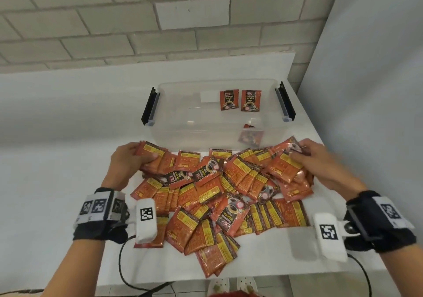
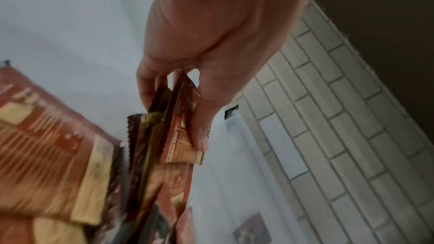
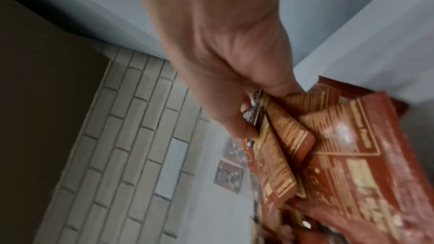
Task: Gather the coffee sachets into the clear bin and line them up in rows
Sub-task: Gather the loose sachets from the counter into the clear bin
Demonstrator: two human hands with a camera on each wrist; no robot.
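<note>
The coffee sachets (image 1: 212, 196) lie in a loose, overlapping heap on the white table (image 1: 57, 150), just in front of the clear bin (image 1: 206, 136). Two sachets stand side by side against the bin's far wall, and another lies low at its near right, blurred through the plastic.

Your left hand (image 1: 128, 161) sits at the heap's far-left edge, its fingers curled round a small bundle of sachets. Your right hand (image 1: 318, 159) is at the far-right edge, fingers and thumb closed on several more.

From the left wrist you see what the head view hides: your thumb (image 2: 204, 118) pressed flat on the top sachet, with the other fingers (image 2: 148, 84) behind the stack, edges fanned between them. From the right wrist, your hand (image 3: 234, 73) pinches a splayed bunch (image 3: 281, 136), and the bin's upright sachets show faintly beyond.

The bin has black latches (image 1: 150, 106) on both ends, and a white brick wall (image 1: 137, 21) rises behind.
</note>
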